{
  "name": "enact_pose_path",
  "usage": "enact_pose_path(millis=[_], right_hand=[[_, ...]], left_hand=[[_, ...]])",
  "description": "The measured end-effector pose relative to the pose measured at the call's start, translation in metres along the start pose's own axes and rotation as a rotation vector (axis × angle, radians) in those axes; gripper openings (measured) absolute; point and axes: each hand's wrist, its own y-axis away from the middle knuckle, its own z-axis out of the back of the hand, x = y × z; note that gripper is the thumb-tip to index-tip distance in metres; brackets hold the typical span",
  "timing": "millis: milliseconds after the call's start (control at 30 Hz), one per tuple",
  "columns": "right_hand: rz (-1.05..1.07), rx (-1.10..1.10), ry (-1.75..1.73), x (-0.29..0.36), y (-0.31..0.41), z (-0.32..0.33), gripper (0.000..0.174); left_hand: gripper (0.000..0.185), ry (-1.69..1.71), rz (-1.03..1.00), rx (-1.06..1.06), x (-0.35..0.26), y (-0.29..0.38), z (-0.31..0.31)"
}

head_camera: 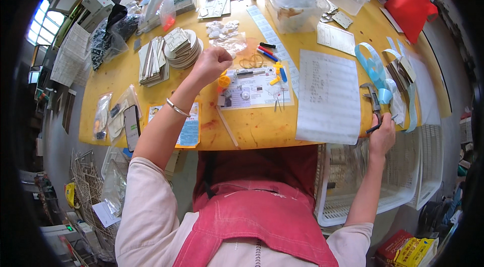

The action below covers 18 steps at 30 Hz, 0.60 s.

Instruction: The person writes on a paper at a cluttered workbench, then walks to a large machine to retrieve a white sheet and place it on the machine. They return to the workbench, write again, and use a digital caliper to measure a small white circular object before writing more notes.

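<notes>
My left hand (214,61) is raised over the table with its fingers drawn together. A small white disc (232,55) shows at the fingertips; whether they grip it is unclear. Just beyond lie a clear plastic bag (236,42) and several white round pieces (219,29). Below the hand is a printed sheet (257,89) bearing yellow plastic parts (278,67), a dark pen-like tool (250,72) and a small white disc-shaped part (245,95). At the right table edge, my right hand (382,136) holds a dark pen (374,128). A caliper (372,97) reaches to its fingers.
Stacked round boards (185,55) and flat strips (153,61) stand left of centre. A phone (131,127) lies by the left edge. A written sheet (327,97) lies left of the caliper, blue tape (368,62) beyond it. White plastic baskets (370,206) sit below the right edge.
</notes>
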Motion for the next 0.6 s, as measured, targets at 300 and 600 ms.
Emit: enact_pose_path(millis=[300,600], right_hand=[[0.064,-0.03,0.065,0.0,0.002,-0.006,0.028],[-0.052,0.087,-0.781,0.051,0.004,0.051,0.034]], left_hand=[[0.014,0.065,-0.041,0.201,-0.036,0.036,-0.044],[0.028,-0.176,-0.606,-0.108,-0.096,0.086,-0.103]])
